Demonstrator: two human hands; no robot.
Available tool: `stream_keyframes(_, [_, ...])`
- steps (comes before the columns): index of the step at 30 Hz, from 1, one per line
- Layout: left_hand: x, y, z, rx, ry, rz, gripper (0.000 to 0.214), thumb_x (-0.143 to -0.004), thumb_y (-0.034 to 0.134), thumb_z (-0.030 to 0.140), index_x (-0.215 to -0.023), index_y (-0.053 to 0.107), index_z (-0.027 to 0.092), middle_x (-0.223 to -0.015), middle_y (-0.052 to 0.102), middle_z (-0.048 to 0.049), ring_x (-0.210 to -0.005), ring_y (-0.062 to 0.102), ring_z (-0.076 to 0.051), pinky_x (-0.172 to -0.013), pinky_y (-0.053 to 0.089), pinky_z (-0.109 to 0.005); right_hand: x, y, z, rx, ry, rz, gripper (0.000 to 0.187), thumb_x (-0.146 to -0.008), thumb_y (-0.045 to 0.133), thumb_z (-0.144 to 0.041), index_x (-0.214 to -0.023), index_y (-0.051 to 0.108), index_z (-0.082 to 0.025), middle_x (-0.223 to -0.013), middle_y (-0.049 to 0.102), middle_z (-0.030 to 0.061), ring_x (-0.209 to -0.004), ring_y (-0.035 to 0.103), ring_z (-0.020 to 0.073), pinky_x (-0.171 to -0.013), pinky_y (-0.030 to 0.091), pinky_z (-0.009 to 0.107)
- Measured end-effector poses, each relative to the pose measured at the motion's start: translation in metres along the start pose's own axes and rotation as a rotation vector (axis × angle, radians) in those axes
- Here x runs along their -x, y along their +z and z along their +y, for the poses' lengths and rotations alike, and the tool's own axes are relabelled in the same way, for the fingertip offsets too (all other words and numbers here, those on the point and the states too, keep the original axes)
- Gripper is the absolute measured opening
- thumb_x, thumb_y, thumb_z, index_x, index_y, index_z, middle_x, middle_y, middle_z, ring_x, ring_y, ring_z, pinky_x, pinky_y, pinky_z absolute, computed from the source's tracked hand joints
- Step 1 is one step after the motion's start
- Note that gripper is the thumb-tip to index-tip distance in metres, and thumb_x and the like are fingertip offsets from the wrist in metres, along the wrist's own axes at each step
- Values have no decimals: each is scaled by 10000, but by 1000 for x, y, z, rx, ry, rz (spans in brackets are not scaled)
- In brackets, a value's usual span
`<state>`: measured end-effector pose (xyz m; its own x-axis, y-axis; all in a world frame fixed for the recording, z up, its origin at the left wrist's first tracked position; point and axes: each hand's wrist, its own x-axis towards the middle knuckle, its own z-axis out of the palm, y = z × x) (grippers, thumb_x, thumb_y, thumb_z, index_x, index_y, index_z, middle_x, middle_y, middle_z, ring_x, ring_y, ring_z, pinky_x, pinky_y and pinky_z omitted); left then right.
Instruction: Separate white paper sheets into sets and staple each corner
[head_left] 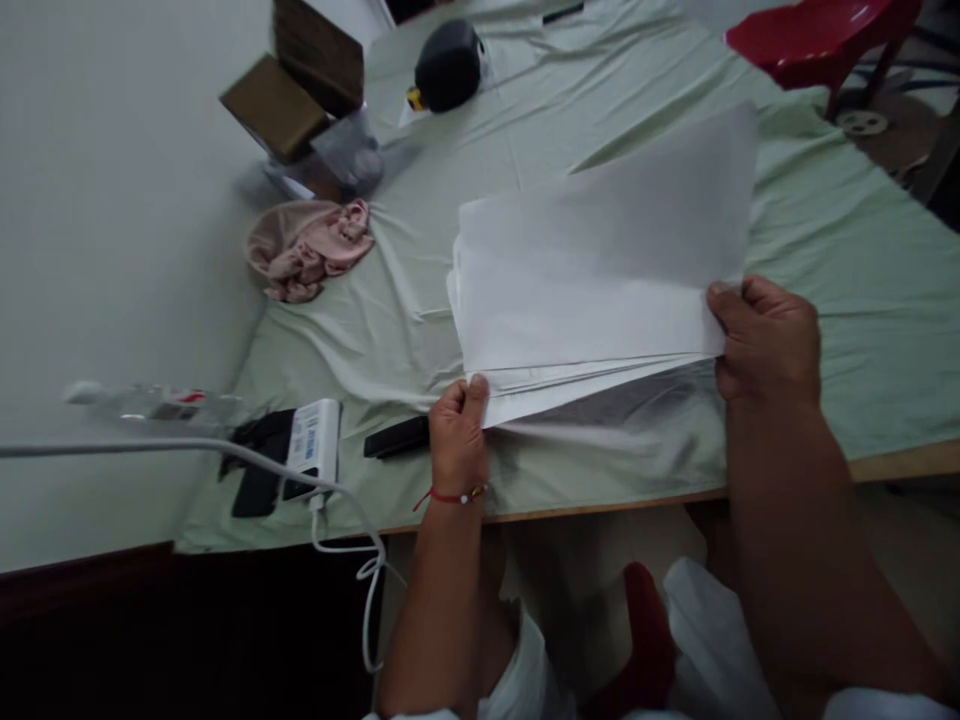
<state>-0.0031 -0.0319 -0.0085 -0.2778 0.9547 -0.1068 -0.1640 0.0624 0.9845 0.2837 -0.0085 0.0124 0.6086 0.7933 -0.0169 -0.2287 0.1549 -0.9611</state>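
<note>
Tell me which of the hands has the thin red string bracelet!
The left hand: the bracelet circles its wrist. The right hand, also gripping the rectangular white paper sheets, has a bare wrist.

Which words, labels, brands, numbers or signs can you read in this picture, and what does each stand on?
No text can be read with certainty.
White block: blue printing, too blurred to read.
Clear bottle: red-and-white label, too small and blurred.
Sheets of paper: no writing visible.
</note>
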Motion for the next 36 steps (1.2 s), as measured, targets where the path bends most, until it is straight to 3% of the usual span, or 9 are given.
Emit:
stream_keyframes(4, [0, 1, 2, 53, -13, 32, 526, -703, 883, 664, -816, 720, 177, -675, 666, 20, -552, 534, -99, -488, 396, -227, 0, 2, 1, 7, 15, 15, 79, -738, 797, -243, -739, 718, -237, -675, 659, -15, -594, 524, 135, -626, 488, 303])
stream_keyframes(8, [1, 0, 8, 30, -50, 39, 517, -614, 961, 571, -735, 630, 192, -623, 560, 72, -498, 456, -59, -397, 307, -179, 0, 1, 4, 30, -18, 14, 127, -769, 832, -264, -744, 709, -238, -685, 642, -25, -604, 524, 123, -631, 472, 295])
stream_keyframes(14, [1, -2, 8, 1, -51, 41, 526, -664, 946, 554, -673, 562, 195, -556, 458, 100, -456, 385, -45, -392, 304, -179, 0, 2, 2, 50, -4, -16, 195, -778, 832, -264, -692, 660, -233, -641, 586, -31, -569, 467, 114, -579, 418, 293])
stream_keyframes(17, [-1, -1, 5, 75, -45, 31, 460, -714, 907, 581, -779, 673, 191, -616, 610, 59, -548, 571, -99, -539, 488, -232, 1, 2, 0, 19, 13, -33, 146, -765, 822, -251, -721, 684, -231, -651, 598, -25, -574, 494, 124, -607, 443, 307])
stream_keyframes(19, [-4, -2, 4, 157, -71, -20, 495, -772, 833, 650, -902, 736, 182, -797, 762, -26, -824, 744, -201, -781, 596, -328, 1, 1, -1, 5, 49, -62, 140, -728, 839, -256, -723, 702, -228, -663, 621, -17, -586, 513, 130, -621, 459, 310])
stream_keyframes(22, [-7, -6, 4, 238, -163, -104, 579, -822, 737, 732, -1014, 763, 187, -1036, 823, -106, -1138, 753, -304, -976, 598, -439, 3, -1, -4, -2, 111, -112, 160, -698, 867, -281, -705, 714, -234, -657, 642, -4, -596, 527, 138, -609, 465, 303])
stream_keyframes(25, [-10, -10, 2, 216, -183, -82, 510, -772, 836, 651, -1004, 760, 203, -1025, 827, -99, -1141, 756, -314, -973, 616, -449, 5, -4, -8, 17, 131, -165, 172, -726, 869, -308, -715, 709, -246, -652, 641, -5, -591, 528, 140, -590, 462, 295])
stream_keyframes(29, [-15, -12, 7, 117, -49, -83, 450, -652, 970, 473, -939, 752, 203, -945, 819, -70, -1138, 748, -292, -1023, 591, -422, 5, -12, -15, 4, 114, -249, 150, -724, 867, -274, -727, 722, -237, -682, 639, -18, -587, 513, 114, -596, 450, 273])
stream_keyframes(36, [-21, -11, 33, 30, 336, -118, 380, -721, 942, 449, -982, 766, 235, -1041, 787, -52, -1164, 700, -231, -1129, 481, -352, -1, -28, -19, 8, 62, -437, 220, -687, 904, -212, -885, 817, -253, -889, 771, 9, -800, 632, 148, -794, 520, 282])
